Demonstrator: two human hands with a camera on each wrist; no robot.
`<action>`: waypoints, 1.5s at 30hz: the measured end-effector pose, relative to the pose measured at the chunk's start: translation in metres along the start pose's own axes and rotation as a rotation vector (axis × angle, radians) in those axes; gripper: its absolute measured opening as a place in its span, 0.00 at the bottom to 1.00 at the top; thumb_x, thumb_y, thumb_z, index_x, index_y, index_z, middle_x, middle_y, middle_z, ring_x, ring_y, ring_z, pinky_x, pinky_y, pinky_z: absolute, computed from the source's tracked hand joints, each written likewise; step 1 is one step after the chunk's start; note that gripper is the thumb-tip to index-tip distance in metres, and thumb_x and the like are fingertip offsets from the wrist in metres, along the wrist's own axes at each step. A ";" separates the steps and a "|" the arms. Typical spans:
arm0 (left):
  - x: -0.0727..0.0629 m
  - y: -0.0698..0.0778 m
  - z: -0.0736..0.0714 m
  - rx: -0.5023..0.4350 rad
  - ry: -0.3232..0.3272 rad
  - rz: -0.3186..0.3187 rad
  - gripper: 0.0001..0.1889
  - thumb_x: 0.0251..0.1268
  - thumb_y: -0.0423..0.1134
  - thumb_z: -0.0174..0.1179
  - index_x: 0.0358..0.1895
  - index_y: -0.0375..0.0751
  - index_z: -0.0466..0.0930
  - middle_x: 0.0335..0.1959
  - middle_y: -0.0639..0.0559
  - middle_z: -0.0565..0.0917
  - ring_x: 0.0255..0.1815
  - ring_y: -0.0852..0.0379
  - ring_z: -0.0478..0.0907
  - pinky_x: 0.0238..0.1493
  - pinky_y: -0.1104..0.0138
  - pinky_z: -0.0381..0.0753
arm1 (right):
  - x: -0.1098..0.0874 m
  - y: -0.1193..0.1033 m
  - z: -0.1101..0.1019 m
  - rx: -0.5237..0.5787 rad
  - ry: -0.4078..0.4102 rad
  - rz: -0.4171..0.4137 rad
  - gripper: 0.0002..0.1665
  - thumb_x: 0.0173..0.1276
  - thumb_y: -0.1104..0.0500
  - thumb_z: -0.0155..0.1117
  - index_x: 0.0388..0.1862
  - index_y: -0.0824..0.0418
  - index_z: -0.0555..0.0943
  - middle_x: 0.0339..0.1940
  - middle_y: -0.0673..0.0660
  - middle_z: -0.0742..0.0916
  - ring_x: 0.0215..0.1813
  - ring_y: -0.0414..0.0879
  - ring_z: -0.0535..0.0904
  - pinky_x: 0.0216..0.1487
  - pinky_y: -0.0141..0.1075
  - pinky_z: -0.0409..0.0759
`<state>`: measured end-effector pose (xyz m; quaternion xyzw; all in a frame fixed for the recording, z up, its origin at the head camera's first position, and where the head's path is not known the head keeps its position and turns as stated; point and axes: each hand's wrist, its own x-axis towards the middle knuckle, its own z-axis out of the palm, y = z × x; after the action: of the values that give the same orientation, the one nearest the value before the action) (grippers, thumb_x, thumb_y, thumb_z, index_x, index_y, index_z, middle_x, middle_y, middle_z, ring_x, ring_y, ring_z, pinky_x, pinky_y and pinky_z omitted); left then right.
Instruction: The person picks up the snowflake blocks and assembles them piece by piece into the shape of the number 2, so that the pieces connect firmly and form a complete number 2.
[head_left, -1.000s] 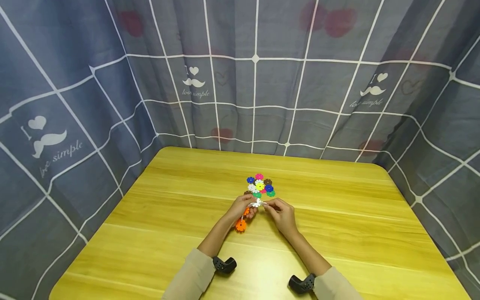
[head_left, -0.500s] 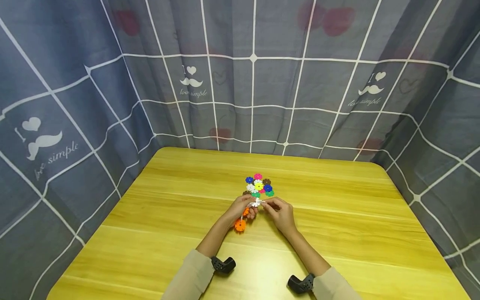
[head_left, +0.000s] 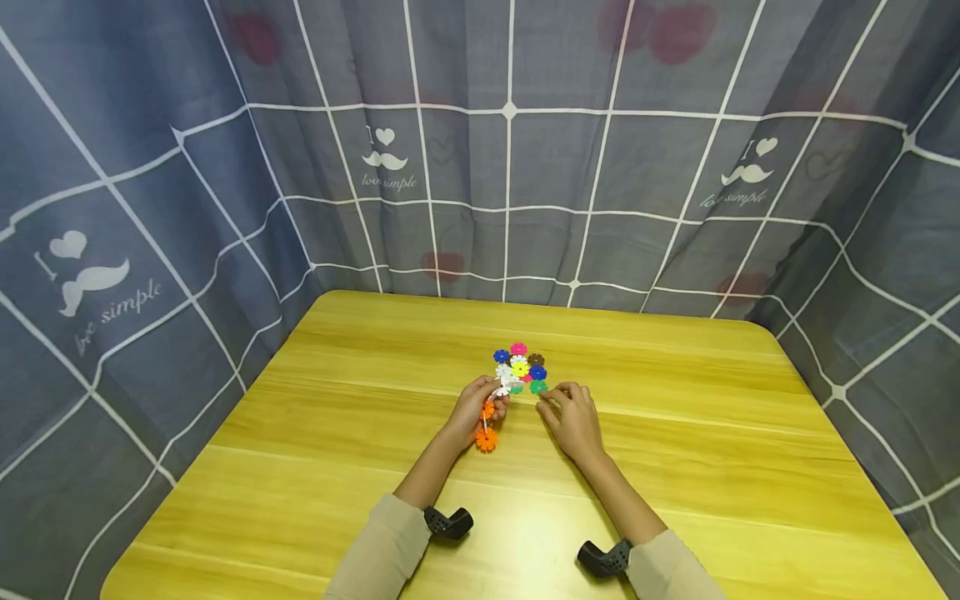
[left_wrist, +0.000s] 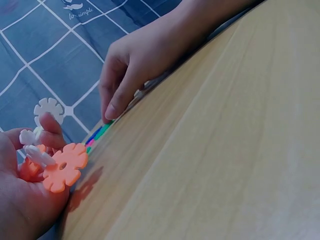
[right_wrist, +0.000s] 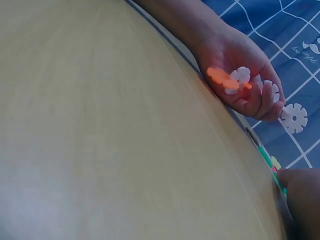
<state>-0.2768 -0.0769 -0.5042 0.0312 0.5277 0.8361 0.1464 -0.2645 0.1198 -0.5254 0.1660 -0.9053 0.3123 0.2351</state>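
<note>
My left hand (head_left: pixel 468 410) holds a linked chain of notched flower-shaped plastic discs. An orange disc (head_left: pixel 486 440) hangs at its near end, and a white disc (left_wrist: pixel 48 110) sticks out past the fingers in the left wrist view. More white and orange discs lie in the palm, partly hidden by the fingers. My right hand (head_left: pixel 576 423) is lowered at the near right edge of the pile, fingers bent. Its fingertips (left_wrist: pixel 110 111) are right at a green disc (head_left: pixel 538 387), with thumb and forefinger slightly apart in the head view.
Loose flower discs lie in a small heap beyond my hands, including a pink disc (head_left: pixel 519 349), a yellow disc (head_left: pixel 520 369) and a blue disc (head_left: pixel 537 372). The wooden table (head_left: pixel 675 400) ends at a grey checked curtain (head_left: pixel 465 167).
My right hand has let go of the white disc at the chain's end and moved right to the green disc. My left hand has shifted slightly forward with the chain.
</note>
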 end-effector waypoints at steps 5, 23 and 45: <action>-0.001 -0.002 0.001 -0.025 0.003 0.023 0.05 0.70 0.35 0.47 0.35 0.37 0.64 0.24 0.44 0.74 0.16 0.63 0.70 0.17 0.78 0.70 | -0.002 -0.002 0.000 0.006 0.022 0.038 0.19 0.57 0.50 0.69 0.42 0.62 0.83 0.42 0.58 0.78 0.43 0.52 0.70 0.42 0.42 0.69; -0.005 -0.005 0.001 -0.004 -0.031 0.046 0.04 0.68 0.33 0.49 0.36 0.36 0.66 0.22 0.46 0.76 0.12 0.63 0.69 0.13 0.77 0.67 | 0.000 -0.013 -0.002 1.075 0.006 0.393 0.19 0.62 0.69 0.61 0.51 0.77 0.74 0.30 0.65 0.85 0.30 0.54 0.83 0.34 0.42 0.82; -0.013 0.004 0.010 0.143 -0.046 0.066 0.06 0.69 0.31 0.48 0.33 0.32 0.70 0.23 0.43 0.79 0.15 0.61 0.74 0.17 0.75 0.72 | 0.000 -0.015 -0.001 1.125 -0.012 0.430 0.15 0.63 0.65 0.62 0.42 0.75 0.71 0.24 0.63 0.84 0.24 0.48 0.82 0.29 0.39 0.82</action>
<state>-0.2635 -0.0735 -0.4946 0.0782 0.5811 0.7998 0.1284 -0.2572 0.1089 -0.5174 0.0801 -0.6159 0.7828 0.0376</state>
